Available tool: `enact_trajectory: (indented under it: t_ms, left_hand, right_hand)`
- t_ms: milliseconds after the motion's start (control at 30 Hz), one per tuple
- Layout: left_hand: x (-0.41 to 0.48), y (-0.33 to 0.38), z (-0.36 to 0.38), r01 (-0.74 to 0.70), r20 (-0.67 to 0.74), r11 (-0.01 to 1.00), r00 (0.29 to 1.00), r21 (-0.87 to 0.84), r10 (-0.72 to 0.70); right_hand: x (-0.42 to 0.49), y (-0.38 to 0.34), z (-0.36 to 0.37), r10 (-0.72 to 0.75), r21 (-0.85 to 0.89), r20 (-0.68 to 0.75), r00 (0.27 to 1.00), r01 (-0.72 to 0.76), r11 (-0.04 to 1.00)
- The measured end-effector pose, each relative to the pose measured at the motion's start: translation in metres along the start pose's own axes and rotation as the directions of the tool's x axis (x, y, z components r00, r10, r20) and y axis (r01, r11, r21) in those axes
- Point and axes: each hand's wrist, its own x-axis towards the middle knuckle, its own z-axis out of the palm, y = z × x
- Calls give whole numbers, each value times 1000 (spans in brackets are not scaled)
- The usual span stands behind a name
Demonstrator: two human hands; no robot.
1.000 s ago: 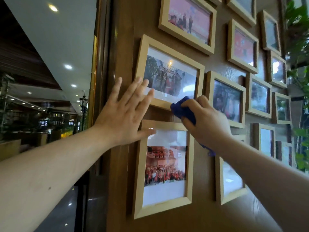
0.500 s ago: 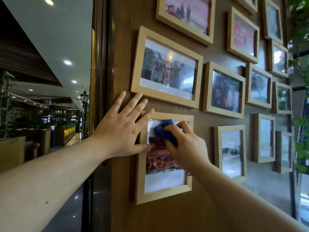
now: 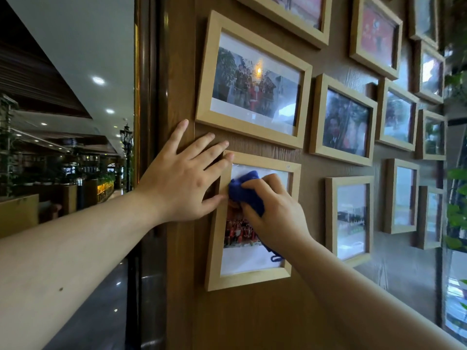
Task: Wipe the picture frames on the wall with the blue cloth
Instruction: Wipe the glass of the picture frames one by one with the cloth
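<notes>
Several light wooden picture frames hang on a brown wood-grain wall [image 3: 252,319]. My right hand [image 3: 275,213] grips the bunched blue cloth [image 3: 246,192] and presses it against the upper glass of the lower-left upright frame [image 3: 249,279]. My left hand [image 3: 184,183] lies flat with fingers spread on the wall, fingertips on that frame's top-left corner and thumb on its left edge. Above it hangs a wide frame [image 3: 252,82] with a group photo. A loose strand of the cloth hangs below my right wrist.
More frames fill the wall to the right, such as a dark photo frame [image 3: 343,122] and an upright one [image 3: 350,221]. A dark wooden pillar [image 3: 151,97] borders the wall on the left, with a dim hall beyond. Green plant leaves [image 3: 457,218] reach in at the right edge.
My right hand moved the cloth down from the wide frame's bottom edge onto the lower upright frame's glass and slid it left. My left hand dropped slightly and stays pressed at that frame's corner.
</notes>
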Motion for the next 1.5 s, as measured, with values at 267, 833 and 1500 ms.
enact_trajectory:
  t_ms: [267, 833, 1500]
  left_hand:
    - [0, -1, 3, 5, -24, 1000, 1000, 0, -5]
    - [-1, 0, 1, 8, -32, 1000, 999, -8, -9]
    - [-1, -2, 1, -10, -48, 1000, 999, 2, 10]
  right_hand:
    - [-1, 7, 0, -106, 29, 24, 994, 105, 994]
    - [-18, 50, -9, 437, 303, 11, 899, -420, 856]
    - [-19, 3, 4, 13, -23, 28, 1000, -12, 1000]
